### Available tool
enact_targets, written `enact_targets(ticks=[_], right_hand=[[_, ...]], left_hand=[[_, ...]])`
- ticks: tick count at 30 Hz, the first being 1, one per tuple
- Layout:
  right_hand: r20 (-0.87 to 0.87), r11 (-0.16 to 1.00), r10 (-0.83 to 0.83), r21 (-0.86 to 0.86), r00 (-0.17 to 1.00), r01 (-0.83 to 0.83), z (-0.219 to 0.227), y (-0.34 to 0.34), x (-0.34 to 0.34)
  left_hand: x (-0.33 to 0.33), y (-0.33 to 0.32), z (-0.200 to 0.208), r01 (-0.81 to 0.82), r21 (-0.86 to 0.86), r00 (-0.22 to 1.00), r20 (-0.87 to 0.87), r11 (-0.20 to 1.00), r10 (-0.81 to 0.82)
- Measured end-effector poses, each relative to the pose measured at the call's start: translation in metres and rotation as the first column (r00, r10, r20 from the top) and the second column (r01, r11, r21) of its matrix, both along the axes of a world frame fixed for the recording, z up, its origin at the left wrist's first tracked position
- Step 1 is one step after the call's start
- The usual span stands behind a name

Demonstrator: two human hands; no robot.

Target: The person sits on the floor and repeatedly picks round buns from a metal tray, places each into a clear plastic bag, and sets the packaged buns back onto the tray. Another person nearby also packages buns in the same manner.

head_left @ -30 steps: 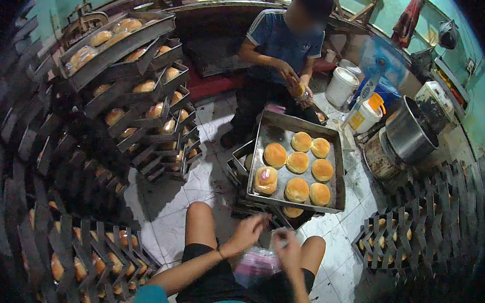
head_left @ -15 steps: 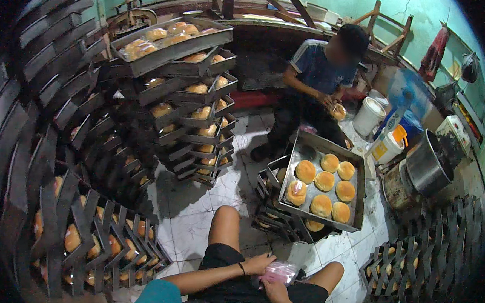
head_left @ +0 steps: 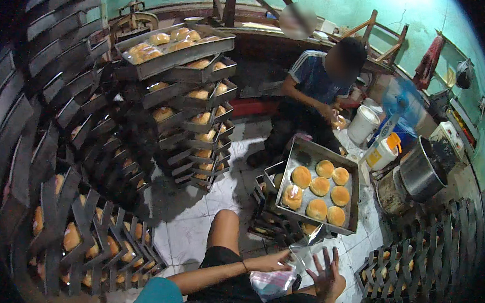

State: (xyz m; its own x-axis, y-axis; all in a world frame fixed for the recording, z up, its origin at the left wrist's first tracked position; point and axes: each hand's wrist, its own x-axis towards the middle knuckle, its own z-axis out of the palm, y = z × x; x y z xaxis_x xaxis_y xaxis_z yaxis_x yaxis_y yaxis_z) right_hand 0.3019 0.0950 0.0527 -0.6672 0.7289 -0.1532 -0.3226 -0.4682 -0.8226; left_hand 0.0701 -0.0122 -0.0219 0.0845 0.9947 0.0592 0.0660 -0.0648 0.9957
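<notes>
In front of my lap, my left hand (head_left: 273, 261) pinches the edge of a clear plastic bag (head_left: 303, 255). My right hand (head_left: 324, 273) is raised beside it, fingers spread, close to or against the thin film; I cannot tell whether it touches. A stack of pink-and-clear plastic bags (head_left: 272, 282) lies on my lap under my left hand. Ahead and to the right, a metal tray (head_left: 289, 215) of several round golden buns (head_left: 319, 186) rests on stacked trays. One bun (head_left: 292, 197) at its near left corner has a shiny clear wrap.
A co-worker (head_left: 327, 86) sits beyond the tray, handling a bun (head_left: 338, 122). Tall tray stacks of wrapped bread (head_left: 188, 107) stand at the left, with more trays (head_left: 391, 267) at the lower right. White buckets (head_left: 363, 123) and a metal pot (head_left: 423, 169) stand at right.
My right hand has left the pink bag stack and moved right, opening with fingers spread. A clear bag now stretches from my left hand. The co-worker's hands and bun have lowered slightly.
</notes>
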Motion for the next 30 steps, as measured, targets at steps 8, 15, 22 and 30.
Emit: enact_targets(ticks=[8, 15, 22, 30], right_hand=[[-0.251, 0.965, 0.097, -0.212, 0.963, -0.153, 0.021, -0.039, -0.137], [0.428, 0.796, 0.454, 0.199, 0.782, -0.571, 0.004, -0.005, -0.151], [0.559, 0.631, -0.188, 0.699, 0.807, -0.337, -0.013, 0.111, -0.218], [0.758, 0.418, -0.563, 0.605, 0.329, -0.678, -0.049, 0.220, -0.232]], left_hand=[[-0.025, 0.022, 0.020, -0.343, 0.097, 0.776, 0.590, 0.934, 0.224], [-0.109, -0.019, 0.023, -0.592, -0.204, 0.363, 0.796, 0.780, 0.484], [-0.110, -0.016, 0.023, -0.540, -0.314, 0.247, 0.828, 0.781, 0.504], [-0.119, -0.037, 0.000, -0.535, -0.423, 0.257, 0.743, 0.731, 0.618]])
